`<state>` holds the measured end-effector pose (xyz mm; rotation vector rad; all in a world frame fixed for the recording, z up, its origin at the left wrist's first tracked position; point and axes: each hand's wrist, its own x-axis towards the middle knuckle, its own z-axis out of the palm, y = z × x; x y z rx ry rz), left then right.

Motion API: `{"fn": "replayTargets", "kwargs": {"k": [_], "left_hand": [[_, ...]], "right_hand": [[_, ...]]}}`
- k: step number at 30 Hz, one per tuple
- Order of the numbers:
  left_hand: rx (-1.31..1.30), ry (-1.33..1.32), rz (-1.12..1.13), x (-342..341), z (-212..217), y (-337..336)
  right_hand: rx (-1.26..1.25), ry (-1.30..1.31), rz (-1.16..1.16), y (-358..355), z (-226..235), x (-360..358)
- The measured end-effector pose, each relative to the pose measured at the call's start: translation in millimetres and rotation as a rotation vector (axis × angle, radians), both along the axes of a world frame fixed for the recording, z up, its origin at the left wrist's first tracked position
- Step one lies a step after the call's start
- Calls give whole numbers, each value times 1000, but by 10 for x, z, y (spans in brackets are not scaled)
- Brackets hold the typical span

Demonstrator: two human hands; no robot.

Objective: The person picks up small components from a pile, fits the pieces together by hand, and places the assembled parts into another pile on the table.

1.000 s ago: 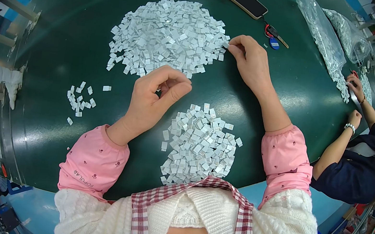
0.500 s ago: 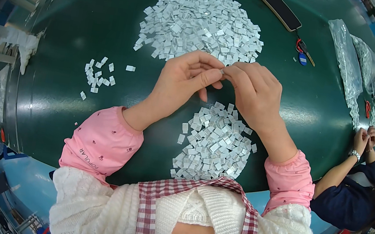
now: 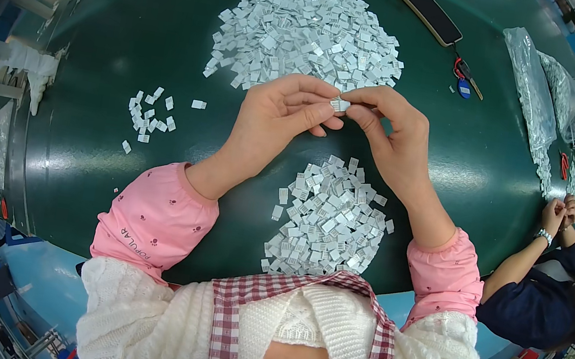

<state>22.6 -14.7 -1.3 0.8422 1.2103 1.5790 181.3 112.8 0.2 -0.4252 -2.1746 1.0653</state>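
White and flat, the small piece (image 3: pixel 341 105) sits pinched between your left hand (image 3: pixel 281 113) and your right hand (image 3: pixel 397 130) near the large pile (image 3: pixel 309 38), and it likely handles as light, stiff and slightly slippery, best held by its edges.

Smooth, glossy green tabletop (image 3: pixel 67 210), as I see it remotely, bearing smooth white plastic-looking pieces (image 3: pixel 308 41). I note a glossy dark phone screen (image 3: pixel 425 11), a metal key (image 3: pixel 472 81), crinkled clear plastic bag (image 3: pixel 529 78), matt pink cloth oversleeves (image 3: pixel 156 219), coarse-knit white cardigan (image 3: pixel 141 314) and woven checked apron (image 3: pixel 227 327).
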Motion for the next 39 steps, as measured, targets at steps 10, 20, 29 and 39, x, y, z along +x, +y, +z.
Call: {"fn": "replayTargets", "kwargs": {"k": [10,20,29,39], "left_hand": [[-51,-21,-54,33,85,-37],[-25,180,-14,95,111,-55],[100,508,-81,-27,43,-136],[65,251,29,-1,83,-79]], "right_hand": [[-701,-49,211,18,23,19],[-755,-78,271,61,38,48],[-580,-489,805,423,97,230],[4,-397,-23,323,-45,119]]}}
